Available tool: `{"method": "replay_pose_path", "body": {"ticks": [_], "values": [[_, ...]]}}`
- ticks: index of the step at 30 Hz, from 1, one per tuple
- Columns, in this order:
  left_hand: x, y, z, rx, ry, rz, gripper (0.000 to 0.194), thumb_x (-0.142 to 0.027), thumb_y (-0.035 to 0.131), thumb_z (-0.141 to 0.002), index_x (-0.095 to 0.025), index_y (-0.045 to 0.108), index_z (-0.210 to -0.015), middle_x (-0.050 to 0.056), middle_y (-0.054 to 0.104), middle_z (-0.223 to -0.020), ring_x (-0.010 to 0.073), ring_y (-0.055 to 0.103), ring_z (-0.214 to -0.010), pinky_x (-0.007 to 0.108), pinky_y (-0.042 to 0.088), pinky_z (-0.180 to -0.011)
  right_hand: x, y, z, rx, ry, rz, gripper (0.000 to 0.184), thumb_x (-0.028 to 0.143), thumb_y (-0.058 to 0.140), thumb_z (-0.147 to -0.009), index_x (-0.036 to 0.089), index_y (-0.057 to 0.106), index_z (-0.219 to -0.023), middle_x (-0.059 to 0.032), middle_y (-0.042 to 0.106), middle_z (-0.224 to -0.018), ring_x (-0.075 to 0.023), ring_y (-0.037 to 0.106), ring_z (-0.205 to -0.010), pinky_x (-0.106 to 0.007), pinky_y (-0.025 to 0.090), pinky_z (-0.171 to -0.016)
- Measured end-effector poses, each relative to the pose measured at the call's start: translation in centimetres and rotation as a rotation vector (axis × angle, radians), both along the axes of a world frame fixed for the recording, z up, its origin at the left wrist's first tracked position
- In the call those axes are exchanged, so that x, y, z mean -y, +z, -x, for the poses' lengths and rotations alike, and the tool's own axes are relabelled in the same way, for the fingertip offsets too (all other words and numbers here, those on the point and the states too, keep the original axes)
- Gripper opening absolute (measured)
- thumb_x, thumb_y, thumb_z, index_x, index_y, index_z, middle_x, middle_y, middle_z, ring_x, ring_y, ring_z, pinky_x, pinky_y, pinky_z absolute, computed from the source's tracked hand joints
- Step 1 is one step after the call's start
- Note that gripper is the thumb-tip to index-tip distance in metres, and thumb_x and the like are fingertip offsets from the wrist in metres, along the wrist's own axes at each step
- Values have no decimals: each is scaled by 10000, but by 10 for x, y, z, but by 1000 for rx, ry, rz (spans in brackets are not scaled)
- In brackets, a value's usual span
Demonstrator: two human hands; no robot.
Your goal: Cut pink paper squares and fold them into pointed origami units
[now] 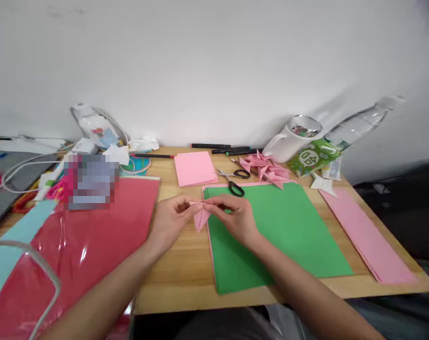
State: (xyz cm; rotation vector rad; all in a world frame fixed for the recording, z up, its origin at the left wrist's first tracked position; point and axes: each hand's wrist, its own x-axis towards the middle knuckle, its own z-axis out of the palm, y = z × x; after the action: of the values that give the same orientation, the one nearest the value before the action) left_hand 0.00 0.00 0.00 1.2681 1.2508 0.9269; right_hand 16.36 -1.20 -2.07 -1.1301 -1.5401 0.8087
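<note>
Between my two hands is a small piece of folded pink paper (201,220), its point hanging downward over the wooden table. My left hand (172,218) pinches its left upper corner between thumb and fingers. On the other side, my right hand (235,216) pinches the right upper corner, above the edge of a stack of green paper (281,236). Just beyond lie black-handled scissors (235,179) with parted blades. A stack of square pink sheets (195,168) rests behind my hands. Several folded pink paper pieces (266,167) are heaped to the right of the scissors.
Red paper in clear plastic (118,222) covers the left side. Along the wall stand a white bottle (96,125), several pens (210,146), a white mug (288,141) and a leaning clear bottle (359,123). Pink strips (366,236) lie at the right edge. A cable (40,264) loops at left.
</note>
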Motion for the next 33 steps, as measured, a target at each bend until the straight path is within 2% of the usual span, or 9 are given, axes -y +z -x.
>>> {"method": "replay_pose_path", "body": {"ticks": [7,19,22,27,33], "values": [[1,6,-1,27,-5,0,275,-422,755,-615,-164,719,-706,36,733,-732,178,654,-710,256,508,-660,-1,1,-1,56,14,-26,120,268,665,-813,188,750,-786,-27,719,-690,-135,598,-582,-243,454,-542],[1,6,-2,2,-4,-26,255,-406,737,-632,-160,695,-687,40,725,-725,181,655,-702,265,513,-646,-1,5,-2,101,29,-27,219,347,630,-841,172,718,-742,-30,706,-681,-134,593,-591,-253,453,-564],[2,6,-1,-14,-11,-53,257,-413,715,-664,-161,685,-704,36,715,-732,174,646,-702,255,500,-635,0,4,-1,46,19,18,230,374,644,-823,169,715,-748,-36,697,-683,-138,591,-594,-259,469,-562],[3,7,-1,-1,2,-80,271,-425,704,-681,-166,662,-750,13,681,-704,154,625,-667,232,472,-595,0,1,0,-140,10,143,286,420,737,-713,168,716,-848,-45,702,-743,-147,621,-614,-274,526,-579],[2,9,-3,90,-8,9,259,-365,767,-607,-165,662,-733,10,694,-690,141,624,-622,218,465,-561,1,3,-1,-147,-1,148,264,437,744,-703,180,728,-761,-38,698,-704,-153,614,-610,-276,520,-566]]}}
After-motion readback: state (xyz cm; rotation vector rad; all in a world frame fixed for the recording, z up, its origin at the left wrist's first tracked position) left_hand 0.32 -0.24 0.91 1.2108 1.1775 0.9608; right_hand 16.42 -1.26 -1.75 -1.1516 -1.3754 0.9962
